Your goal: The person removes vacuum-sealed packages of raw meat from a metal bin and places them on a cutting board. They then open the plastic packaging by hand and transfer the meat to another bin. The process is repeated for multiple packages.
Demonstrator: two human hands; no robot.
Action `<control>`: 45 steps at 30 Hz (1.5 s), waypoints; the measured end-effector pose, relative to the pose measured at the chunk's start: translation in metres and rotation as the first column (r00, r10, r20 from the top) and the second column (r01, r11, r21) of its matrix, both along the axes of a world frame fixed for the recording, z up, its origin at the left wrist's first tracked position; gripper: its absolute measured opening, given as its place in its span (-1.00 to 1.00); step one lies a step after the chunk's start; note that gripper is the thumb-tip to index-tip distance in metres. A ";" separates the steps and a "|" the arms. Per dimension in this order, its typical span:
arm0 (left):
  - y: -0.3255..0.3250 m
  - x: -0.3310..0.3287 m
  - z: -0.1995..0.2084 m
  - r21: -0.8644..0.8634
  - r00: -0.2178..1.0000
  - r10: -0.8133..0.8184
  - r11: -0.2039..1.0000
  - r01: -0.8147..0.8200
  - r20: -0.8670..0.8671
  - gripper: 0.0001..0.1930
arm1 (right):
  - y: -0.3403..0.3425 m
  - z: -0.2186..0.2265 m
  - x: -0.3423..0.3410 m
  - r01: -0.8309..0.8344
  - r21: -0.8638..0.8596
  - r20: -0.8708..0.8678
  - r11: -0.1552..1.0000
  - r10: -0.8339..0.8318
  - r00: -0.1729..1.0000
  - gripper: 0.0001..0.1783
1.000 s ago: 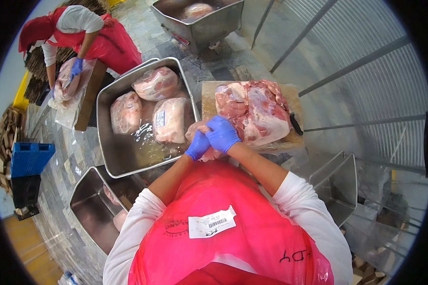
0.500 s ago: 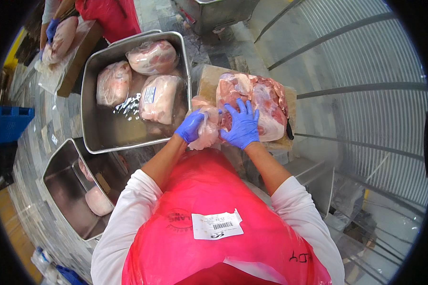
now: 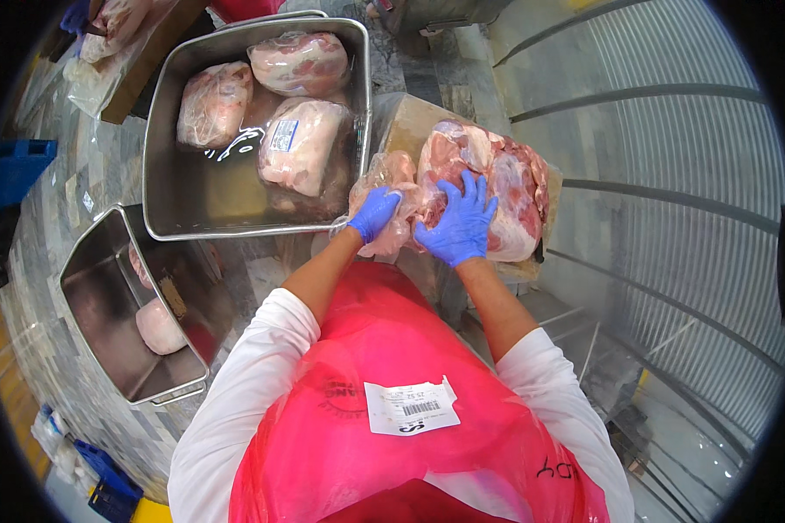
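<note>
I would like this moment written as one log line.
left hand: gripping clear plastic wrapping; right hand: spread on raw meat; steel tub: three wrapped meat pieces

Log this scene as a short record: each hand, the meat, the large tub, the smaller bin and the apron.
Left hand: blue glove, gripping crumpled clear plastic
Right hand: blue glove, fingers spread, against the meat's near left part
Meat: unwrapped, red and white, on a tan surface
Large tub: metal, holding liquid and at least three wrapped cuts
Smaller bin: metal, a pale chunk inside
Apron: red, white sticker on front
</note>
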State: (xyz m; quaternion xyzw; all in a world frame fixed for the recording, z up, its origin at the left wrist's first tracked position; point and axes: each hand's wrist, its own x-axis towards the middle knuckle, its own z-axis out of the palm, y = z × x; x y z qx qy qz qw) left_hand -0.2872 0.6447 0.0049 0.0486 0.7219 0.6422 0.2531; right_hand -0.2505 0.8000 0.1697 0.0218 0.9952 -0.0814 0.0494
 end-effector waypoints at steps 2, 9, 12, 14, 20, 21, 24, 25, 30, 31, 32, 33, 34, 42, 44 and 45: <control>0.005 0.000 -0.025 0.029 0.998 0.055 0.998 -0.056 0.039 -0.60 | -0.001 -0.001 -0.001 -0.011 -0.004 0.003 1.000 0.011 1.000 -0.07; 0.012 -0.002 -0.015 -0.173 0.991 0.070 0.984 -0.048 0.118 -0.60 | 0.000 -0.006 -0.002 0.001 0.010 0.030 1.000 -0.002 1.000 -0.07; 0.009 -0.006 -0.012 -0.347 0.998 -0.051 0.937 0.034 -0.041 -0.61 | -0.002 -0.003 -0.003 -0.004 0.014 0.054 1.000 0.003 0.999 -0.07; 0.006 -0.005 -0.013 -0.251 0.996 -0.055 0.967 0.035 -0.075 -0.62 | -0.002 -0.002 -0.004 -0.014 0.013 0.055 1.000 0.013 0.998 -0.08; -0.019 -0.011 -0.001 -0.073 0.934 -0.351 0.935 0.346 -0.073 -0.64 | 0.002 -0.004 0.002 -0.023 -0.001 0.034 1.000 0.023 0.999 -0.12; -0.018 -0.015 0.011 -0.103 0.897 -0.440 0.895 0.434 -0.047 -0.65 | 0.003 -0.005 0.003 -0.030 0.011 0.034 0.999 0.030 0.999 -0.12; -0.008 -0.031 0.027 -0.304 0.770 -0.630 0.756 0.579 -0.101 -0.62 | 0.006 -0.004 0.002 -0.055 0.015 0.021 0.998 0.055 0.998 -0.13; -0.004 -0.034 0.031 -0.390 0.718 -0.684 0.701 0.597 -0.130 -0.60 | 0.006 -0.004 0.003 -0.061 0.010 0.017 0.998 0.061 0.998 -0.13; 0.002 -0.031 0.024 -0.320 0.729 -0.684 0.685 0.655 0.028 -0.56 | 0.009 0.000 0.005 -0.070 -0.003 0.021 0.998 0.070 0.997 -0.12; 0.002 -0.027 0.026 -0.280 0.731 -0.680 0.694 0.664 0.048 -0.55 | 0.010 0.001 0.006 -0.061 -0.011 0.021 0.998 0.061 0.998 -0.11; 0.003 -0.023 0.029 -0.291 0.725 -0.684 0.679 0.674 0.081 -0.56 | 0.011 0.003 0.006 -0.062 0.013 0.042 0.998 0.062 0.997 -0.12; 0.002 -0.016 0.028 -0.232 0.758 -0.647 0.728 0.645 0.077 -0.57 | 0.011 0.006 0.006 -0.071 0.033 0.066 0.997 0.069 0.995 -0.13; 0.003 -0.008 0.025 -0.170 0.789 -0.610 0.772 0.613 0.075 -0.59 | 0.011 0.007 0.006 -0.079 0.055 0.092 0.995 0.073 0.993 -0.14; 0.010 0.006 0.064 -0.476 0.695 -0.684 0.698 0.535 -0.222 -0.67 | 0.025 -0.004 0.016 -0.146 0.031 0.058 0.989 0.144 0.988 -0.06; 0.011 0.014 0.059 -0.538 0.750 -0.649 0.680 0.498 -0.127 -0.64 | 0.024 -0.003 0.016 -0.150 0.041 0.079 0.988 0.146 0.986 -0.05; 0.013 0.018 0.054 -0.568 0.775 -0.627 0.668 0.481 -0.082 -0.62 | 0.023 -0.001 0.016 -0.145 0.044 0.092 0.988 0.140 0.986 -0.06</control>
